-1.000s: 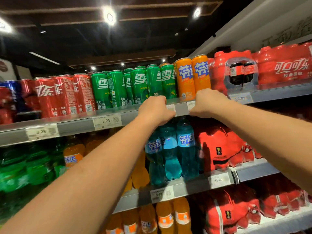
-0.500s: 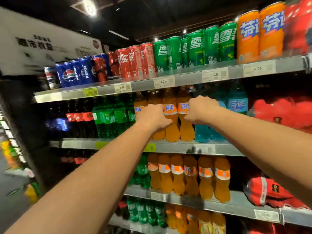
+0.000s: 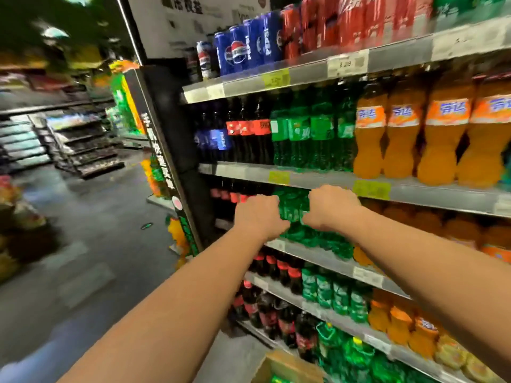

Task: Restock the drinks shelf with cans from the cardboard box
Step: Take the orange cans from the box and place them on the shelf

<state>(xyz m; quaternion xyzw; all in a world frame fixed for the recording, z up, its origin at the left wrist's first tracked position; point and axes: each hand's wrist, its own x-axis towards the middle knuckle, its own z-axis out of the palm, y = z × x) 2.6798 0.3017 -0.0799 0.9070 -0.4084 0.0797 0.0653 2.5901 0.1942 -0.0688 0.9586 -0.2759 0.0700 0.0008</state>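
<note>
Both hands, the left hand [image 3: 260, 217] and right hand [image 3: 331, 207], curled into empty fists side by side before green bottles [image 3: 297, 208]; cans [image 3: 249, 48] line the top shelf [image 3: 304, 76], the cardboard box [image 3: 287, 367] below apparently awaiting another pick.

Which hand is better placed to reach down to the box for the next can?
Left, marginally. The box sits low, under the left forearm; both the left hand and right hand appear empty.

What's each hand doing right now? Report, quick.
Left hand: closed in a fist, nothing visibly held.
Right hand: closed in a fist, nothing visibly held.
</note>
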